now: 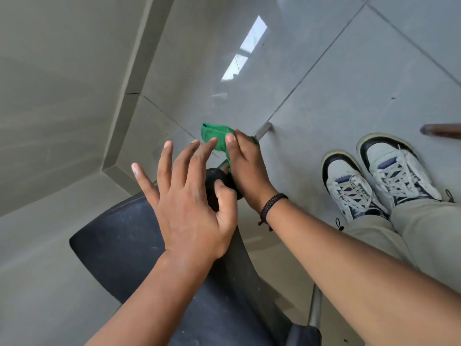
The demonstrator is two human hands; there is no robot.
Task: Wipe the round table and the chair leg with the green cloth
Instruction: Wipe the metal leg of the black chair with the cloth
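Head view, looking down at a grey tiled floor (349, 101). The right hand (245, 168) clasps a green cloth (216, 137), fingers wrapped tight, pressing it around a slanted metal chair leg (262, 131) whose foot meets the floor just beyond the cloth. The left hand (189, 196) hovers with fingers spread wide, thumb touching a black rounded part (217, 181) at the front corner of the dark chair seat (119, 248). Two white sneakers (374, 176) stand right of the leg.

Fuzzy green cloth (216, 137), smooth metal chair leg (263, 130), matt black plastic seat (119, 248), glossy floor tiles (349, 91).
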